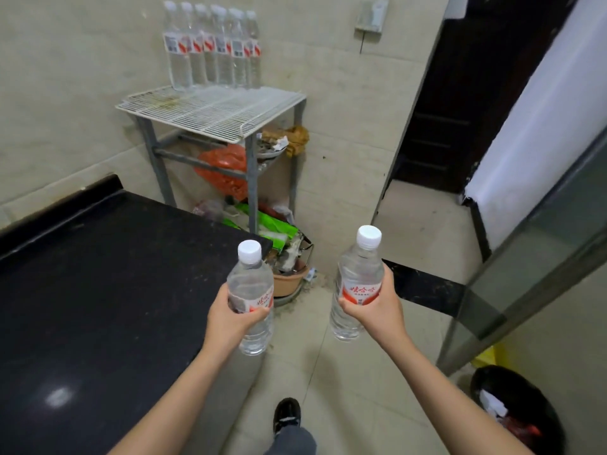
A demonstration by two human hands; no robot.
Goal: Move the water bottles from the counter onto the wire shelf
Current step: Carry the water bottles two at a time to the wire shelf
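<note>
Two bottles upright, one clamped in left hand, other in right hand. Wire shelf lies ahead, w/ left nearer; bare front half below bottle row.

The left hand hides part of its bottle's label; the shelf's lower clutter is unclear; the bin is cropped.
</note>
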